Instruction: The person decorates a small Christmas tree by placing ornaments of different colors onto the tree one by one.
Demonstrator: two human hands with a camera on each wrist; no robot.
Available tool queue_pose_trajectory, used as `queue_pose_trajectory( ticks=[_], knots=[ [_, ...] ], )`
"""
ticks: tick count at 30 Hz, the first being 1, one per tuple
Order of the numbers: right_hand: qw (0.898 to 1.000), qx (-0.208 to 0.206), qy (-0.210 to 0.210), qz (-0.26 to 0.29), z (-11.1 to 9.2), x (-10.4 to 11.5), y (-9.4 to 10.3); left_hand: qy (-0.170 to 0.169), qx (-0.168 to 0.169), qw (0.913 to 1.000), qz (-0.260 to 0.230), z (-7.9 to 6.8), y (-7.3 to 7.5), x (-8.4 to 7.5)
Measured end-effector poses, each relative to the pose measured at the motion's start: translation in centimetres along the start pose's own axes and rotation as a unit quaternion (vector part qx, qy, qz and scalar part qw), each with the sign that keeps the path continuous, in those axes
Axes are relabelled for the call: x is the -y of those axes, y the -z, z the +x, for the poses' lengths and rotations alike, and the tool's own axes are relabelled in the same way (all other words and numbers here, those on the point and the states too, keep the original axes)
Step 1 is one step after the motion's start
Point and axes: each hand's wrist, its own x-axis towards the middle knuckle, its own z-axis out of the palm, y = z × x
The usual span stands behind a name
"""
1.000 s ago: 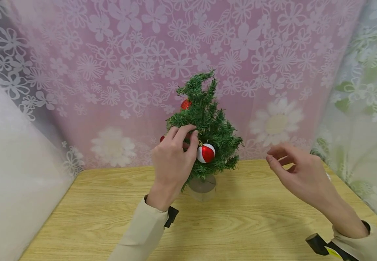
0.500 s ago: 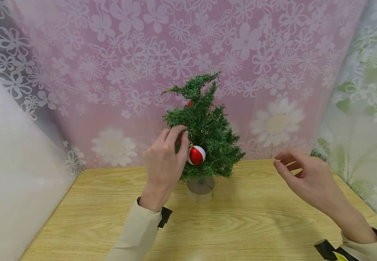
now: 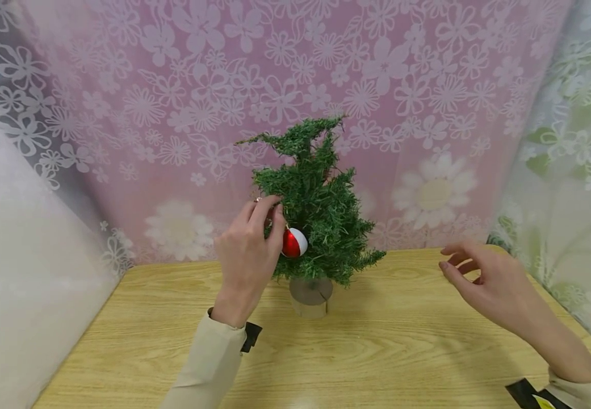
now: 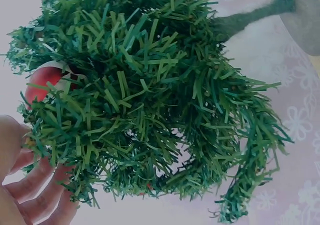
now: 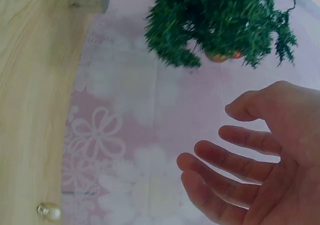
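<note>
A small artificial Christmas tree (image 3: 321, 210) stands on the table on a round wooden base (image 3: 311, 298). My left hand (image 3: 246, 244) pinches the end of a branch (image 4: 65, 130) on its left side. Just right of those fingers hangs a red and white bauble (image 3: 293, 243), which also shows among the needles in the left wrist view. Off to the right, my right hand (image 3: 494, 284) hovers apart from the tree with loosely bent fingers and holds nothing. In the right wrist view, a gold bauble (image 5: 217, 56) peeks out beneath the branches, partly hidden.
The wood-grain table (image 3: 377, 352) ends at a pink flowered curtain (image 3: 275, 68) behind the tree. A pale sheet (image 3: 14, 255) hangs at the left. In the right wrist view, a shiny pale ball (image 5: 47, 211) lies near the table edge.
The tree has turned, and its red and white bauble has shifted left along with my left hand. Red baubles on the left have passed out of sight. My right hand has drifted right and slightly down.
</note>
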Motion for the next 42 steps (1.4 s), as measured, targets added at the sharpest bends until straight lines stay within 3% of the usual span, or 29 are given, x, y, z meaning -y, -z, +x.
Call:
queue_pose_trajectory(
  ticks=[6,13,23,32,42],
  knots=[
    [1.0,0.019,-0.001,-0.005,-0.6,-1.3,-0.2,-0.016,-0.023,0.9995,0.016,0.1,-0.2,0.8],
    [1.0,0.011,0.007,-0.02,-1.0,-1.6,-0.6,-0.021,-0.033,0.9988,0.03,0.3,-0.3,1.5],
    [0.998,0.039,-0.024,-0.04,-1.5,-2.7,-0.4,-0.024,-0.055,0.9973,0.043,0.4,-0.6,2.5],
    [0.995,0.076,-0.045,-0.044,-2.0,-4.1,-0.2,-0.02,-0.051,0.998,0.032,0.8,-0.7,3.4],
    [0.991,0.104,-0.062,-0.055,-2.8,-6.6,-0.4,-0.004,-0.018,0.9996,0.022,1.1,-0.4,4.1]
  ],
)
